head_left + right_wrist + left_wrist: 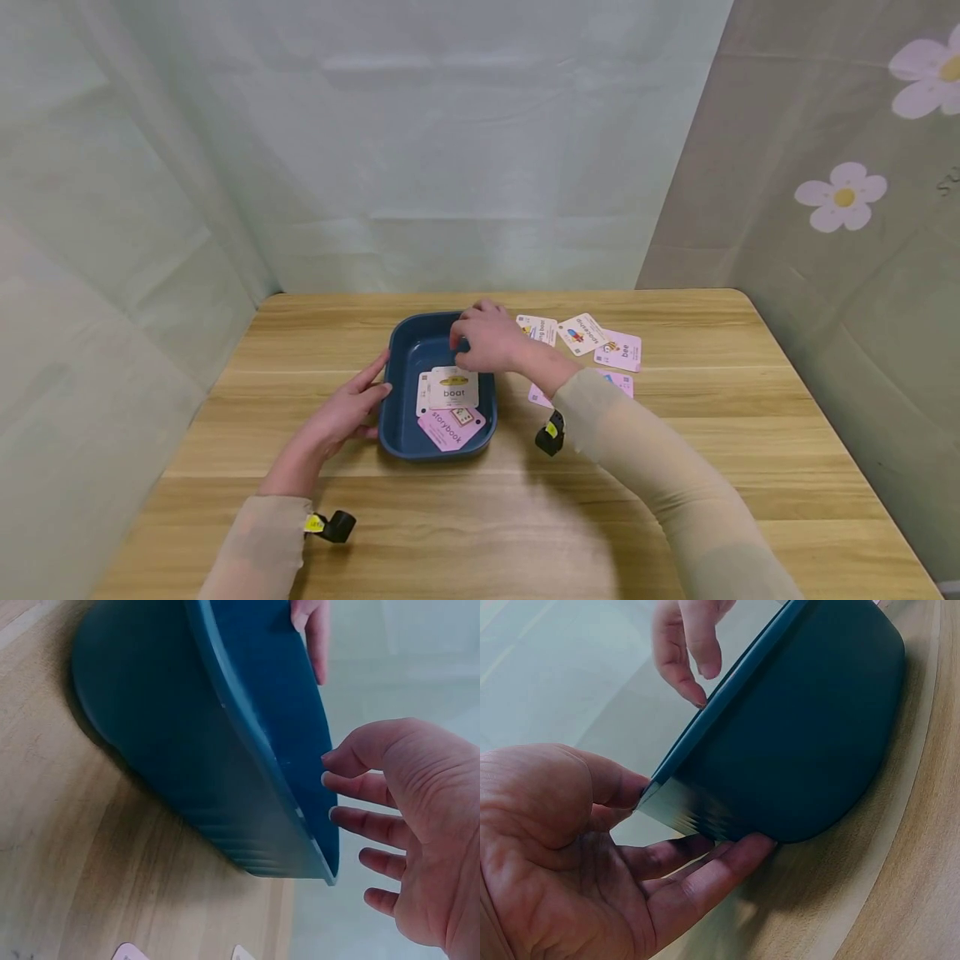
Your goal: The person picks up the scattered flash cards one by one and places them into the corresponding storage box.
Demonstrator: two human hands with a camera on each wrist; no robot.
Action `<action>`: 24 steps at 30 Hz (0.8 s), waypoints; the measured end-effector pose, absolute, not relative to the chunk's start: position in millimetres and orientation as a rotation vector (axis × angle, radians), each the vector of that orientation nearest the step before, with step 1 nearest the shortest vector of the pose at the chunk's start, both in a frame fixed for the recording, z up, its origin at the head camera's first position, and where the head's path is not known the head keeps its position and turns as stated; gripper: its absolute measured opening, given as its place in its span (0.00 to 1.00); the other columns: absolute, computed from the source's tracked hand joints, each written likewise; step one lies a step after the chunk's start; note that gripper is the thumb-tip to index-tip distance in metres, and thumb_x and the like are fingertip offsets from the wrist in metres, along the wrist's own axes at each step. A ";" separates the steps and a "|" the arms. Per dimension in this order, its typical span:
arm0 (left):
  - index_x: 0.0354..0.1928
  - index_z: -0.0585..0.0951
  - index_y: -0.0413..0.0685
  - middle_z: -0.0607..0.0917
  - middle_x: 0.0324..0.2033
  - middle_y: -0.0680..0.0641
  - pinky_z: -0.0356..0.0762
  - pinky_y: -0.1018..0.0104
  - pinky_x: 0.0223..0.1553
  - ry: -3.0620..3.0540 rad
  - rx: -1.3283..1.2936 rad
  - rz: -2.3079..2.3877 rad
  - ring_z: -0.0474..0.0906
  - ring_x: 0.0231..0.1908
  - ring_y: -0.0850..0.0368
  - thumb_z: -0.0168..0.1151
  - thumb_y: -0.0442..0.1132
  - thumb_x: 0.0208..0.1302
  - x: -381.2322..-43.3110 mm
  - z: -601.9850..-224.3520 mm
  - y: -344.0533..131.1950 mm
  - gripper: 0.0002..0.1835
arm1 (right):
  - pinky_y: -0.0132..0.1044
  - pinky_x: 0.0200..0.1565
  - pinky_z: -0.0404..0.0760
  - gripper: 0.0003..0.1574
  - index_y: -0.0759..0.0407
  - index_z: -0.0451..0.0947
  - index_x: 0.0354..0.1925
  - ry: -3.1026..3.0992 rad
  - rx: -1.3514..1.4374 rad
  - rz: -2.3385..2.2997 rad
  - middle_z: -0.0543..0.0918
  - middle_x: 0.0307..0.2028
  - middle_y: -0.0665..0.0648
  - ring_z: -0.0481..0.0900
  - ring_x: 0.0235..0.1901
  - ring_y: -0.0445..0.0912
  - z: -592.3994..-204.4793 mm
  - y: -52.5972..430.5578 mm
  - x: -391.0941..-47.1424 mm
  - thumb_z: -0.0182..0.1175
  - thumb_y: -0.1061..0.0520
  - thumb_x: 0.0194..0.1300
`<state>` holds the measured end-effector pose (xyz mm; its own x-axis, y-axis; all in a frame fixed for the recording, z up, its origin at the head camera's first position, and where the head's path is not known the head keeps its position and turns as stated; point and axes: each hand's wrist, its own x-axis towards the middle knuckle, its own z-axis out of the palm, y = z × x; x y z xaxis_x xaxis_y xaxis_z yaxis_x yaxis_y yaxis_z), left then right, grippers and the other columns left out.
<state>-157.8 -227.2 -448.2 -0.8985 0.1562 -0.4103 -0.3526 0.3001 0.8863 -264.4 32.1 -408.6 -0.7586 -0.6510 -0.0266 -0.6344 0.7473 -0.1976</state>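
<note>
A deep blue rectangular tray (403, 429) stands on the table, also seen as a tall wall in both wrist views. Inside it lie a white "boat" card (454, 393), another white card (422, 400) partly under it, and a pink "storybook" card (450, 429). My left hand (347, 414) grips the tray's left side, thumb at the rim and fingers against the outer wall. Over the tray's far right part hovers my right hand (491, 337). Its fingers (371, 825) are loosely bent and apart, with nothing between them in the right wrist view.
Right of the tray, a "spaceship" card (582, 334), a pink "bee" card (618, 351) and a card ending in "ng boat" (537, 328) lie on the wooden table (750, 433). My right forearm partly hides more pink cards (619, 383). A hanging sheet (480, 150) rises behind the table.
</note>
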 end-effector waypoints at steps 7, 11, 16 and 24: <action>0.82 0.46 0.73 0.56 0.76 0.31 0.84 0.58 0.38 2.151 -0.178 1.637 0.77 0.52 0.44 0.47 0.44 0.82 -157.9 -448.4 -227.2 0.35 | 0.54 0.69 0.59 0.14 0.41 0.85 0.49 2.834 -1.049 -0.339 0.78 0.60 0.49 0.61 0.68 0.52 -399.7 36.5 -263.4 0.64 0.43 0.66; 0.82 0.47 0.73 0.54 0.77 0.31 0.84 0.58 0.39 2.158 -0.174 1.632 0.76 0.53 0.43 0.47 0.44 0.82 -157.5 -448.2 -227.2 0.35 | 0.53 0.69 0.59 0.14 0.40 0.85 0.48 2.834 -1.057 -0.379 0.78 0.59 0.48 0.62 0.67 0.52 -393.8 41.6 -261.5 0.63 0.43 0.66; 0.82 0.46 0.73 0.55 0.77 0.31 0.84 0.58 0.39 2.158 -0.174 1.630 0.76 0.53 0.43 0.47 0.44 0.82 -157.3 -447.5 -227.1 0.35 | 0.53 0.69 0.59 0.13 0.40 0.85 0.48 2.843 -1.077 -0.409 0.79 0.58 0.48 0.62 0.67 0.53 -385.6 48.6 -258.2 0.63 0.44 0.66; 0.82 0.46 0.73 0.54 0.77 0.31 0.84 0.58 0.39 2.158 -0.186 1.624 0.76 0.55 0.43 0.47 0.44 0.82 -157.4 -447.5 -227.2 0.35 | 0.55 0.68 0.59 0.11 0.40 0.84 0.47 2.851 -1.074 -0.475 0.78 0.60 0.48 0.62 0.67 0.53 -376.5 62.2 -253.9 0.64 0.45 0.66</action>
